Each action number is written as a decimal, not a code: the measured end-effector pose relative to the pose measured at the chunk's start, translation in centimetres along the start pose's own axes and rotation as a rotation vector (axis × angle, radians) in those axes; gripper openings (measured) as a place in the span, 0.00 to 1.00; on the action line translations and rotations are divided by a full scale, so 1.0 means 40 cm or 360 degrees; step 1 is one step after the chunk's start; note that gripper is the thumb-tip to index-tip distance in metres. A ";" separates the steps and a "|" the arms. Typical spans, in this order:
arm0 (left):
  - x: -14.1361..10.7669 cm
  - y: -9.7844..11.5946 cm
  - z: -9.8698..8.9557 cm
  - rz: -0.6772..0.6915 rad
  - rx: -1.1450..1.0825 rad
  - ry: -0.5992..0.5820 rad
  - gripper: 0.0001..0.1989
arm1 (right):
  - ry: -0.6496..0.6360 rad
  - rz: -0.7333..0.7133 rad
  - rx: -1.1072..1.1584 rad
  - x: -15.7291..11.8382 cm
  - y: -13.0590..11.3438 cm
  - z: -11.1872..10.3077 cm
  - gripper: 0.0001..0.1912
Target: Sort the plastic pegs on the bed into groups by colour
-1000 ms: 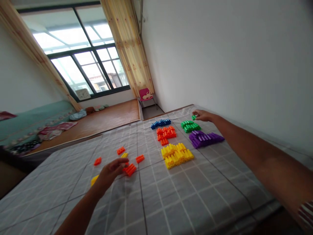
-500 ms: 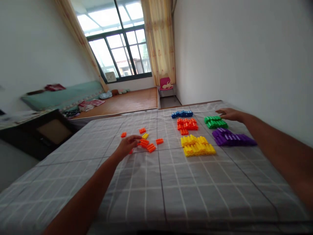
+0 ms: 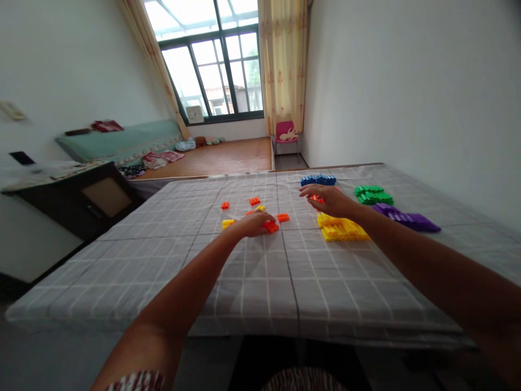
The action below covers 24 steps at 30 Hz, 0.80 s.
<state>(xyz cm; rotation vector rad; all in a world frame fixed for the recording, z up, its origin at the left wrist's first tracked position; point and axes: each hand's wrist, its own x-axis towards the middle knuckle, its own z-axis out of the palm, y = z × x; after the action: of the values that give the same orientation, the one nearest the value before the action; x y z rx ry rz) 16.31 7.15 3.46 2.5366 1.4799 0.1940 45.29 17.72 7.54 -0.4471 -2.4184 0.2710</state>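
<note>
My left hand [image 3: 255, 222] is over the scattered orange pieces, fingers bent down at an orange piece [image 3: 271, 226]; whether it grips one is hidden. Loose orange pieces [image 3: 283, 218] and a yellow piece [image 3: 228, 223] lie around it. My right hand [image 3: 325, 199], fingers apart and holding nothing, hovers above the orange pile [image 3: 316, 199], partly covering it. Just behind is the blue pile [image 3: 318, 180]. The yellow pile [image 3: 344, 230] lies under and in front of my right wrist. Further right are the green pile [image 3: 373, 195] and the purple pile [image 3: 407, 218].
The pieces lie on a grey checked cloth [image 3: 260, 282] over a bed-like surface. A dark cabinet [image 3: 73, 201] stands at the left. Beyond are a low brown platform [image 3: 232, 155] and a pink chair [image 3: 286, 131]. A white wall [image 3: 407, 98] borders the right side.
My right hand has moved left from beside the green pile to the orange pile. My left hand has shifted over the loose orange pieces, uncovering a yellow piece at its left. The view has tilted down.
</note>
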 end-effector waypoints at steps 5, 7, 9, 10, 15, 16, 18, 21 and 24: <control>0.003 0.003 -0.014 -0.0126 0.0076 0.0103 0.22 | 0.0539 0.0465 0.0009 -0.012 0.056 -0.057 0.15; 0.015 0.005 -0.015 -0.0173 0.0038 0.0228 0.21 | 0.0817 0.0659 -0.0063 -0.047 0.106 -0.084 0.15; 0.045 0.015 -0.014 -0.0274 -0.0078 0.0347 0.21 | 0.0977 0.0744 -0.0098 -0.090 0.147 -0.094 0.15; 0.068 0.023 -0.013 -0.0328 -0.0157 0.0390 0.22 | 0.1013 0.0747 -0.0099 -0.110 0.162 -0.092 0.15; 0.250 0.074 0.004 -0.0445 -0.0427 0.0453 0.20 | 0.1009 0.0543 -0.0246 -0.167 0.185 -0.071 0.14; 0.292 0.082 0.009 -0.0447 -0.0427 0.0446 0.19 | 0.0986 0.0493 -0.0299 -0.170 0.184 -0.070 0.14; 0.373 0.091 0.021 -0.0452 -0.0374 0.0456 0.16 | 0.0941 0.0420 -0.0379 -0.173 0.184 -0.070 0.15; 0.467 0.090 0.036 -0.0465 -0.0249 0.0491 0.15 | 0.0896 0.0377 -0.0418 -0.177 0.186 -0.067 0.16; 0.522 0.080 0.049 -0.0494 -0.0165 0.0476 0.15 | 0.0876 0.0375 -0.0415 -0.179 0.189 -0.060 0.17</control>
<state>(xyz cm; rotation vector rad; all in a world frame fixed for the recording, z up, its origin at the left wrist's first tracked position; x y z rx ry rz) 29.68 23.59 2.58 2.2321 1.8927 0.6048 53.90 22.12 2.98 -0.8093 -1.8646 -0.0683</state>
